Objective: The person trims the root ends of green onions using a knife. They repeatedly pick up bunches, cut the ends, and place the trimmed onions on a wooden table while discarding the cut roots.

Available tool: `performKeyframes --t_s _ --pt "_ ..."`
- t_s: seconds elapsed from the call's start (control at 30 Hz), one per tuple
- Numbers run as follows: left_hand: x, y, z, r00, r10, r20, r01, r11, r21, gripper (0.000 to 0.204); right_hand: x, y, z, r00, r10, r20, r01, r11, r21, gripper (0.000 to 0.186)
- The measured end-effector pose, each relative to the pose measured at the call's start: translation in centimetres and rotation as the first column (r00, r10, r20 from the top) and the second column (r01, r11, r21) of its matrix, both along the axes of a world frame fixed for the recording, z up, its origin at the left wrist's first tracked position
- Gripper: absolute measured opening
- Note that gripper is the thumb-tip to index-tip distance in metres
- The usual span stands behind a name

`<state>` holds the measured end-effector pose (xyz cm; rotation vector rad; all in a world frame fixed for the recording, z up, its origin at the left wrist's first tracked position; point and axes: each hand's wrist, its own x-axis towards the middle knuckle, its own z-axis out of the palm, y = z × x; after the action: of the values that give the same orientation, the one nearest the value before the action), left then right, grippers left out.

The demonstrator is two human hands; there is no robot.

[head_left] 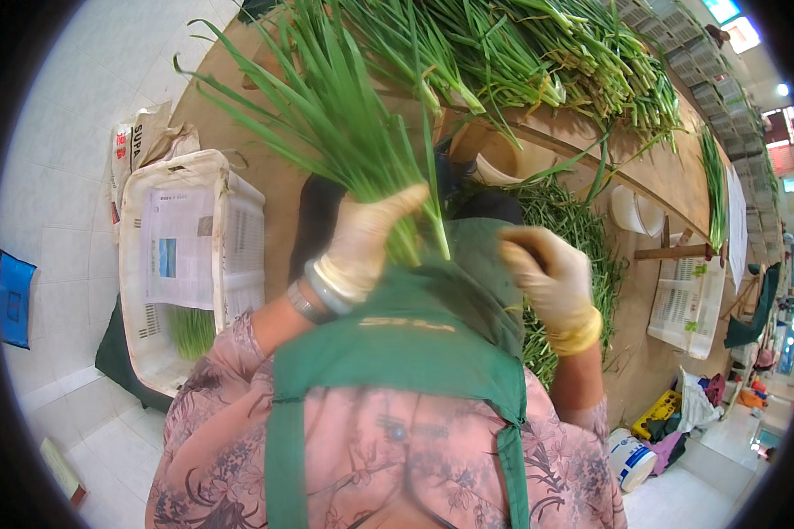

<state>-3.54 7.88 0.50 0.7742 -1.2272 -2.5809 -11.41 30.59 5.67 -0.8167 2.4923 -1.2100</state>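
Note:
My left hand [368, 231], in a pale thin glove, is closed round a bunch of garlic chives [340, 115]. Its long flat leaves fan up and to the left, while the lower ends hang below my thumb over the green apron [415, 331]. One stalk stands a little apart on the right of the bunch. My right hand [551, 278], gloved too, is held off to the right of the bunch with its fingers curled in. Whatever those fingers may hold is hidden.
Piled garlic chives [582, 66] cover the wooden table [679, 176] ahead. Loose trimmings [582, 238] heap on the floor at right. To my left stands a white crate [247, 234] with paper and chives inside. A white bucket [631, 458] sits at lower right.

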Motion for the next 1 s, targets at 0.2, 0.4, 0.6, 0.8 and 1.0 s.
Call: performKeyframes --t_s 0.2,0.4,0.6,0.8,1.0 --pt "0.7 -1.0 -0.2 0.986 0.023 -0.164 -0.046 0.99 -0.136 0.021 -0.5 -8.3 -1.4 0.97 0.158 -0.187 -0.129 0.979 0.158 0.021" --pt "2.2 -2.0 -1.1 0.995 -0.038 -0.095 0.042 0.998 0.045 0.023 -0.8 -8.2 -2.0 0.746 0.161 0.646 0.008 0.968 -0.251 0.017" --pt "1.3 -1.8 -1.0 0.983 -0.129 -0.127 0.147 0.978 0.145 0.028 0.2 -8.2 -4.2 0.727 0.196 0.658 0.044 0.943 -0.33 0.019" --pt "0.5 -0.8 -0.8 0.961 -0.111 -0.254 0.13 0.99 0.059 0.033 1.7 -6.8 -3.9 0.816 -0.065 0.575 0.305 0.892 -0.333 0.015" --pt "2.2 -3.0 1.1 0.848 -0.038 -0.528 0.163 0.968 0.192 0.04 -0.9 5.8 -7.4 0.943 -0.333 -0.028 0.334 0.939 0.079 0.015"
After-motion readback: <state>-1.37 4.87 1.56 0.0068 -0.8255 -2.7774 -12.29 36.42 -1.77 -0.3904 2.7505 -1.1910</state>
